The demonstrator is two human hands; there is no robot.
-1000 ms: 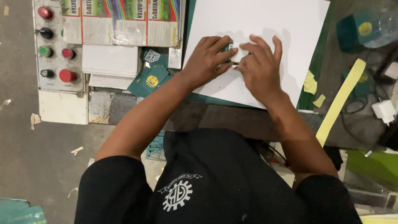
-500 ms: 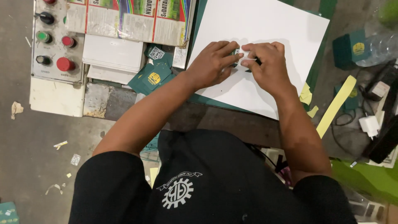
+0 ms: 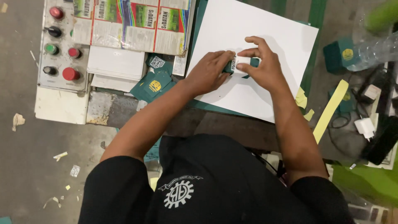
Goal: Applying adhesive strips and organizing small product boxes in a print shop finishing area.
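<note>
Grip: our left hand [image 3: 209, 74] and right hand [image 3: 265, 66] pinch the small green carton [image 3: 242, 66] closed-fingered.
Tip: we keep it flat on the white sheet [image 3: 232, 29].

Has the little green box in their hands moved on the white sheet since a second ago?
Cannot tell: the camera shifted, and the small green box sits mid-sheet on the white sheet between both hands throughout.

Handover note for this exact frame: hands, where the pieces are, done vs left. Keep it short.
Left hand: fingertips pinching the left end of the small green carton.
Right hand: thumb and fingers gripping the same carton's right end, over its white label side.
Carton sits over the white sheet on the green mat.
Flat green cartons lie left of the sheet, beside the white stack and the button panel.
Done: carton in hand, not visibly finished.
Left: the flat cartons.
</note>
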